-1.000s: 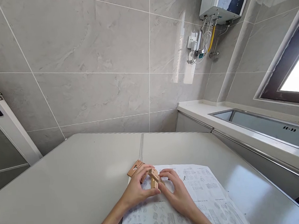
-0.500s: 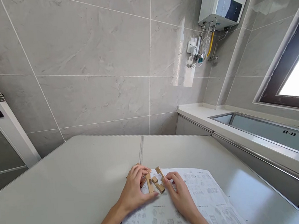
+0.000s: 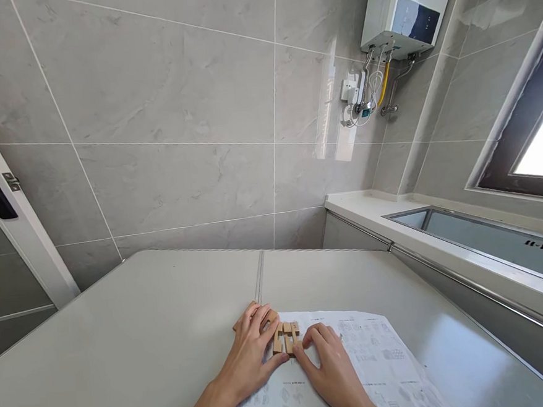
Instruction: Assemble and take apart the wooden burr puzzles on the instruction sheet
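Three notched wooden puzzle pieces stand side by side on the printed sheet [image 3: 375, 351], between my two hands. My left hand [image 3: 249, 351] has its thumb and index finger at the two ends of the left notched piece [image 3: 277, 341]. Its other fingers lie over more wooden pieces [image 3: 239, 320], which they partly hide. My right hand [image 3: 326, 361] pinches the right notched piece [image 3: 295, 329] with thumb and fingertips near its lower end. The middle notched piece [image 3: 288, 339] stands close between those two.
The sheet, printed with small diagrams, lies on a white table [image 3: 145, 336] with a seam [image 3: 260, 275]. A counter with a sink [image 3: 468, 227] runs along the right. A tiled wall [image 3: 181, 185] rises behind, and a door [image 3: 21, 221] is at the left.
The loose, slanted pieces between my hands now stand upright in a row. My right hand has brought its piece in beside the others. The camera view has shifted slightly.
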### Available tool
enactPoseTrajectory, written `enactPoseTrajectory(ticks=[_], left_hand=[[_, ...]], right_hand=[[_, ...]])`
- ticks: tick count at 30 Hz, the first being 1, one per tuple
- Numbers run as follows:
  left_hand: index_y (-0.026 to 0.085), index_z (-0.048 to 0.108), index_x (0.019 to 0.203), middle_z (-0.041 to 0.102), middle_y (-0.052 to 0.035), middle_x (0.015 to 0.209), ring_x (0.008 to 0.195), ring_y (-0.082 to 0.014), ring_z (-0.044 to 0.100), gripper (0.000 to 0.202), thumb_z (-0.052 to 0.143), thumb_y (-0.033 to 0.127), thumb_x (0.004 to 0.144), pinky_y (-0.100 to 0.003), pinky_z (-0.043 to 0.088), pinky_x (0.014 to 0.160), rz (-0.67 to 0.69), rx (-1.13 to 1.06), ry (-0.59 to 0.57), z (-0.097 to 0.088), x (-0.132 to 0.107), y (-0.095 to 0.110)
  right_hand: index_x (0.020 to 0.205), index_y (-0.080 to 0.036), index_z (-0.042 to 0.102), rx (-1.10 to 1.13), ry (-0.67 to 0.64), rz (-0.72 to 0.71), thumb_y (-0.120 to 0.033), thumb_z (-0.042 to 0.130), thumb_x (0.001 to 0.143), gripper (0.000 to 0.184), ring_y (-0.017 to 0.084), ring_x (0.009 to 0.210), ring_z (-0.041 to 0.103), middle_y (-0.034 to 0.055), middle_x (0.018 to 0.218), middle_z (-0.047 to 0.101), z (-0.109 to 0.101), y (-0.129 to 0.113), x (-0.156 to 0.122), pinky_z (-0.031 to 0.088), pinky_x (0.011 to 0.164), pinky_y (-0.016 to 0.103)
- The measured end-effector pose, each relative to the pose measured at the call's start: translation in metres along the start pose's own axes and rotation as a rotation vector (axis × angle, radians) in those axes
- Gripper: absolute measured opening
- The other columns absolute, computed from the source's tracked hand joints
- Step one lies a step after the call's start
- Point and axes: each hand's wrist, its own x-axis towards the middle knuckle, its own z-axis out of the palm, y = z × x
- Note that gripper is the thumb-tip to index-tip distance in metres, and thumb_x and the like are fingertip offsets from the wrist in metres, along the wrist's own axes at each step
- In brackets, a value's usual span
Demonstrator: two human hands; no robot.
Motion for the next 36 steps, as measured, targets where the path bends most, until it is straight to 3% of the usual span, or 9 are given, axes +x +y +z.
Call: enactPoseTrajectory(ticks=[6, 11, 17, 19, 22, 26, 29, 32, 36], left_hand=[[0.036, 0.056, 0.147, 0.045, -0.0099, 0.161, 0.151, -0.0449, 0.031, 0.074, 0.084, 0.057, 0.081, -0.065, 0.042, 0.117, -0.037, -0.027, -0.039, -0.009, 0.0, -0.005], [0.037, 0.057, 0.144, 0.049, -0.0091, 0.157, 0.15, -0.0445, 0.034, 0.075, 0.089, 0.047, 0.077, -0.064, 0.043, 0.117, -0.065, -0.032, 0.004, -0.011, 0.001, -0.006], [0.036, 0.059, 0.144, 0.051, -0.0092, 0.156, 0.149, -0.043, 0.036, 0.078, 0.09, 0.05, 0.073, -0.061, 0.044, 0.116, -0.091, -0.09, 0.025, -0.013, 0.002, -0.01], [0.033, 0.059, 0.144, 0.053, -0.0106, 0.154, 0.146, -0.0398, 0.043, 0.068, 0.082, 0.052, 0.082, -0.057, 0.047, 0.114, -0.139, -0.128, 0.107, -0.014, 0.005, -0.015], [0.029, 0.066, 0.132, 0.063, -0.0112, 0.141, 0.137, -0.0336, 0.053, 0.04, 0.061, 0.05, 0.098, -0.052, 0.052, 0.109, -0.269, -0.191, 0.336, -0.018, 0.011, -0.027], [0.024, 0.069, 0.109, 0.071, -0.0127, 0.121, 0.116, -0.0319, 0.064, 0.038, 0.052, 0.056, 0.098, -0.044, 0.057, 0.09, -0.468, -0.28, 0.552, -0.023, 0.016, -0.052], [0.021, 0.067, 0.102, 0.073, -0.0128, 0.107, 0.095, -0.029, 0.069, 0.041, 0.051, 0.057, 0.094, -0.042, 0.056, 0.082, -0.535, -0.288, 0.591, -0.024, 0.015, -0.068], [0.02, 0.064, 0.096, 0.071, -0.0074, 0.088, 0.078, -0.0253, 0.067, 0.036, 0.054, 0.053, 0.087, -0.037, 0.054, 0.072, -0.576, -0.303, 0.583, -0.023, 0.013, -0.076], [0.022, 0.061, 0.089, 0.056, 0.0032, 0.066, 0.061, -0.0194, 0.055, 0.025, 0.053, 0.045, 0.084, -0.029, 0.044, 0.062, -0.596, -0.32, 0.547, -0.025, 0.012, -0.077]], right_hand=[[0.1, -0.028, 0.063, 0.101, -0.134, -0.104, -0.029, 0.063, 0.101, 0.002, 0.031, 0.104, 0.065, 0.0074, 0.108, 0.07, -0.002, -0.015, -0.001, 0.053, 0.091, 0.048], [0.105, -0.028, 0.067, 0.114, -0.204, -0.197, -0.025, 0.061, 0.102, 0.008, 0.03, 0.114, 0.064, 0.0077, 0.118, 0.072, 0.0, -0.021, -0.003, 0.053, 0.097, 0.047], [0.097, -0.025, 0.063, 0.09, -0.118, -0.126, -0.026, 0.05, 0.106, 0.016, 0.026, 0.096, 0.068, 0.0078, 0.103, 0.072, 0.005, -0.012, -0.001, 0.056, 0.085, 0.039], [0.095, -0.025, 0.061, 0.08, -0.097, -0.08, -0.027, 0.048, 0.106, 0.018, 0.024, 0.088, 0.068, 0.0061, 0.096, 0.071, 0.006, -0.009, -0.001, 0.055, 0.08, 0.036], [0.091, -0.025, 0.058, 0.072, -0.072, -0.032, -0.028, 0.048, 0.105, 0.018, 0.022, 0.08, 0.067, 0.0034, 0.088, 0.069, 0.007, -0.005, -0.001, 0.053, 0.074, 0.031], [0.084, -0.026, 0.05, 0.068, -0.053, 0.065, -0.03, 0.043, 0.103, 0.021, 0.02, 0.068, 0.06, 0.0003, 0.077, 0.063, 0.009, -0.004, -0.001, 0.048, 0.063, 0.027], [0.078, -0.026, 0.045, 0.075, -0.041, 0.13, -0.028, 0.038, 0.102, 0.024, 0.02, 0.065, 0.056, -0.0004, 0.073, 0.06, 0.012, -0.003, 0.0, 0.044, 0.061, 0.026], [0.073, -0.026, 0.04, 0.074, -0.051, 0.159, -0.028, 0.034, 0.099, 0.027, 0.02, 0.062, 0.052, -0.0006, 0.068, 0.056, 0.014, -0.002, 0.001, 0.04, 0.06, 0.027], [0.07, -0.026, 0.032, 0.046, -0.099, 0.174, -0.031, 0.034, 0.098, 0.029, 0.019, 0.06, 0.047, -0.0009, 0.064, 0.052, 0.013, 0.001, 0.001, 0.035, 0.059, 0.028]])
